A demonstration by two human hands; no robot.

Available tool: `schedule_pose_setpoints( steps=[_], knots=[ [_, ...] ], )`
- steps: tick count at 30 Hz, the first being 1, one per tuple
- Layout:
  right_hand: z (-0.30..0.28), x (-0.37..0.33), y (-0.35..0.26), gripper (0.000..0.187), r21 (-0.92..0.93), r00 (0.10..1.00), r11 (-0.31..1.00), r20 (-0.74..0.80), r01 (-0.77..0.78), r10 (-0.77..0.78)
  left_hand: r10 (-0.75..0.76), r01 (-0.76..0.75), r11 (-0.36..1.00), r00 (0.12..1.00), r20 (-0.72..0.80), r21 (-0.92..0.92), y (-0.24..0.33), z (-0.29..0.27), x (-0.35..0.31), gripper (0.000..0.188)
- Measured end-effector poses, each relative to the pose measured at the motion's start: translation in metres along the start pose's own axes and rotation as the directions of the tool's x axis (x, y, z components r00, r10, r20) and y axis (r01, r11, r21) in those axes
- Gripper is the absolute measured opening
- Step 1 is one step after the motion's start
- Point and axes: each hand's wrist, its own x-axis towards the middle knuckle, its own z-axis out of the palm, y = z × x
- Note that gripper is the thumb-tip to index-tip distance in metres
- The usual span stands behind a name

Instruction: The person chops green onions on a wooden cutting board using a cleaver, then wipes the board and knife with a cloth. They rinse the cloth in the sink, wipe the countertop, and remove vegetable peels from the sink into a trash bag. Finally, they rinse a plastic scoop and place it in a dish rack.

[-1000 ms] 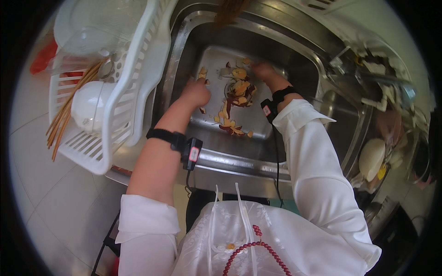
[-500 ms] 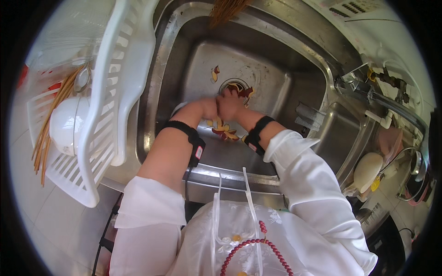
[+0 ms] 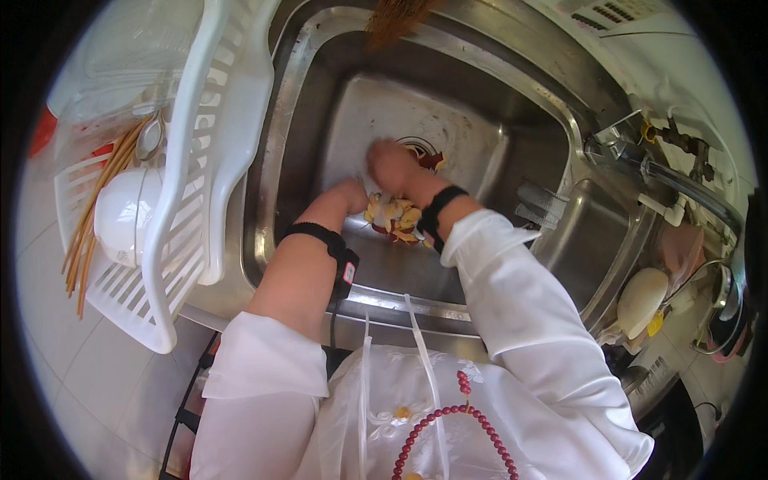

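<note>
Head view, clock on the drain (image 3: 418, 144), 12 at far wall. Main heap of red-and-yellow peelings (image 3: 402, 222) sits at 6–7 on the sink (image 3: 352, 100) floor; more scraps (image 3: 433, 162) lie at the drain itself. Left hand (image 3: 349, 195) is at 8, by the heap's edge, fingers mostly hidden: can't tell if it's clamped on anything. Right hand (image 3: 392, 166) is at 8–9, just beside the drain, blurred; can't tell its grip from here either. Risks as I see them: scraps at the drain could clog it if pushed in; a loose or overfull grasp could shed pieces, wet ones more so; hands this close could bump and scatter the heap.
</note>
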Motion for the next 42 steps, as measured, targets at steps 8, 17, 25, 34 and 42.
schedule_pose_setpoints(
  steps=[8, 17, 25, 34, 42],
  knots=[
    [-0.015, -0.066, 0.016, 0.026, -0.056, 0.986, 0.986, -0.066, -0.155, 0.151, -0.083, 0.061, 0.990, 0.982, -0.171, -0.129, 0.021, -0.016, -0.017, 0.048],
    [0.026, -0.096, -0.007, 0.035, 0.199, 0.885, 0.864, 0.051, -0.463, 0.462, 0.081, -0.067, 0.980, 0.994, 0.068, -0.187, 0.036, 0.028, -0.003, 0.047],
    [0.039, -0.110, 0.016, 0.052, 0.176, 0.857, 0.850, 0.254, -0.496, 0.448, 0.181, -0.176, 0.967, 0.983, -0.013, 0.187, 0.010, 0.022, 0.025, 0.031],
    [0.061, -0.087, -0.032, 0.049, 0.693, 0.722, 0.233, 0.587, -0.682, 0.367, -0.028, 0.280, 0.623, 0.941, 0.337, -0.731, 0.053, 0.029, -0.020, 0.065],
    [0.022, -0.076, -0.039, 0.039, 0.544, 0.579, -0.506, 0.809, -0.669, 0.104, 0.101, 0.364, -0.044, 0.928, 0.358, -0.930, 0.064, 0.017, -0.049, 0.085]
  ],
)
